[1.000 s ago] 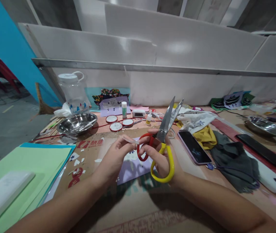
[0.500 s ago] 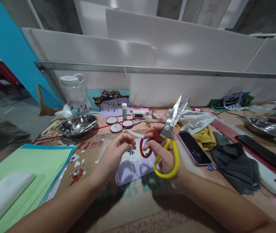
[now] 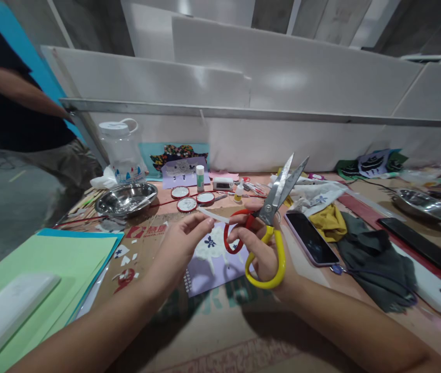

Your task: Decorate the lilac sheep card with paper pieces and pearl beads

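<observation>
My right hand (image 3: 261, 248) is wrapped round a pair of scissors (image 3: 269, 212) with one red and one yellow handle. The blades point up and stand slightly apart. A narrow white strip (image 3: 216, 215) reaches left from the fingers of that hand. My left hand (image 3: 189, 235) is closed, thumb and fingertips pinched at the strip's lower edge. Below both hands a purple card (image 3: 212, 277) lies on cardboard, bearing a white cut-out shape and dark blue flowers. Small white scraps (image 3: 125, 260) lie left of the card.
Red-rimmed dishes (image 3: 187, 204), a glue stick (image 3: 200, 178) and a small bottle (image 3: 238, 191) stand behind. A metal bowl (image 3: 106, 204) is left, green paper (image 3: 76, 259) nearer. A phone (image 3: 310, 238) and grey cloth (image 3: 376, 264) lie right. A person (image 3: 14, 98) stands at far left.
My left hand has risen slightly and its fingertips have closed at the white strip. My right hand keeps the scissors in nearly the same place. A person has come into view at left.
</observation>
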{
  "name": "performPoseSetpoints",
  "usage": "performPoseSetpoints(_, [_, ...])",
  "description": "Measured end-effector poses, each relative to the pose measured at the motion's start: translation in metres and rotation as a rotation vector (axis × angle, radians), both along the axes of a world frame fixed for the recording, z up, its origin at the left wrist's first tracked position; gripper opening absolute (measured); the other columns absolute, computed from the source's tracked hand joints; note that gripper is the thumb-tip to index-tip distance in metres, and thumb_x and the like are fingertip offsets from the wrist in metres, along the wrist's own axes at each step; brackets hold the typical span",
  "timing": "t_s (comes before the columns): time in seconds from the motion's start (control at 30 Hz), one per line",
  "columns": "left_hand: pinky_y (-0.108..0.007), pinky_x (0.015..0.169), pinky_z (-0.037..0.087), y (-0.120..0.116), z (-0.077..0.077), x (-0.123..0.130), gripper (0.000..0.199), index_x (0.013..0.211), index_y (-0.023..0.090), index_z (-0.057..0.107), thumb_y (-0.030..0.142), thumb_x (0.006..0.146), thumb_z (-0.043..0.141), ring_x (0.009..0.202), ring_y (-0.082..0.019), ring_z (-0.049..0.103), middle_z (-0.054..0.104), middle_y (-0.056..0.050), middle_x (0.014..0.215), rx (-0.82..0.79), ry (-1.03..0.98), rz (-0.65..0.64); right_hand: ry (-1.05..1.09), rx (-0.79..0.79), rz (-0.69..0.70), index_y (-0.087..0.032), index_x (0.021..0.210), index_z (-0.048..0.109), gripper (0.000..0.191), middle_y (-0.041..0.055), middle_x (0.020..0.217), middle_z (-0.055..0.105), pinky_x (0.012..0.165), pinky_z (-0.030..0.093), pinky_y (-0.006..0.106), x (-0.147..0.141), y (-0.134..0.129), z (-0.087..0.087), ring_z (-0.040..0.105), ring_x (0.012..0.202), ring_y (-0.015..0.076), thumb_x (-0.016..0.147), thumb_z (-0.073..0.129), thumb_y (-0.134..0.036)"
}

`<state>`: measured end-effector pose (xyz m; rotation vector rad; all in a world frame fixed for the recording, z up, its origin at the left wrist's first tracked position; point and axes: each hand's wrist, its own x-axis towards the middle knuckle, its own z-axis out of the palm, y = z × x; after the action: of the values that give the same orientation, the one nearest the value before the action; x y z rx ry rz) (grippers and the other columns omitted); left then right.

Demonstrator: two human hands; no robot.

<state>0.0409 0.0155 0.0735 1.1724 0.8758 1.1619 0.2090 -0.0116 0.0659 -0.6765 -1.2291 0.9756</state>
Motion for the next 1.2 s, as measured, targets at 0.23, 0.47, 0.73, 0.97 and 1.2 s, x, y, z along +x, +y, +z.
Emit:
performPoseSetpoints(0.23, [-0.025, 0.069, 0.043, 0.001, 0.009, -0.002, 0.022, 0.074, 0.018, 0.062, 0.038, 0.078, 0.072, 0.075, -0.014, 0.054, 0.060, 0.002, 0.074, 0.069, 0.076, 0.083, 0.024, -0.056, 0.022, -0.029, 0.118, 0.045, 0.038, -0.0025, 0.099, 0.070, 0.072, 0.058, 0.027, 0.000, 0.001, -0.008, 0.071, 0.075, 0.0118, 0.089, 0.070, -0.022])
performPoseSetpoints(0.47, [-0.028, 0.071, 0.041, 0.004, 0.021, -0.020, 0.017, 0.075, 0.020, 0.058, 0.033, 0.086, 0.060, 0.074, -0.015, 0.053, 0.058, 0.003, 0.076, 0.383, 0.461, 0.116, -0.084, -0.138, 0.091, -0.027, 0.121, 0.048, 0.039, 0.0036, 0.101, 0.068, 0.071, 0.056, 0.032, -0.006, -0.001, -0.007, 0.068, 0.073, 0.0143, 0.090, 0.068, -0.039])
performPoseSetpoints(0.73, [-0.028, 0.064, 0.038, 0.011, 0.054, -0.049, 0.021, 0.069, 0.021, 0.057, 0.035, 0.084, 0.058, 0.064, -0.014, 0.049, 0.056, 0.004, 0.066, 0.435, 0.701, 0.079, -0.286, -0.208, 0.362, -0.024, 0.120, 0.050, 0.060, -0.0024, 0.084, 0.043, 0.056, 0.034, 0.024, 0.003, 0.000, -0.031, 0.038, 0.064, 0.0102, 0.085, 0.061, -0.071])
performPoseSetpoints(0.97, [-0.027, 0.065, 0.040, 0.018, 0.055, -0.063, 0.021, 0.072, 0.020, 0.059, 0.039, 0.082, 0.063, 0.069, -0.014, 0.054, 0.060, 0.003, 0.071, 0.314, 0.572, 0.036, -0.443, -0.233, 0.402, -0.023, 0.116, 0.054, 0.069, -0.0024, 0.082, 0.041, 0.060, 0.030, 0.026, 0.001, -0.003, -0.034, 0.034, 0.068, 0.0131, 0.076, 0.062, -0.080])
performPoseSetpoints(1.2, [-0.026, 0.062, 0.040, 0.017, 0.059, -0.061, 0.016, 0.068, 0.020, 0.061, 0.032, 0.078, 0.064, 0.066, -0.014, 0.056, 0.064, 0.003, 0.070, 0.315, 0.584, 0.052, -0.443, -0.285, 0.384, -0.021, 0.108, 0.063, 0.075, -0.0043, 0.073, 0.042, 0.058, 0.026, 0.026, -0.001, -0.002, -0.044, 0.033, 0.064, 0.0124, 0.065, 0.070, -0.082])
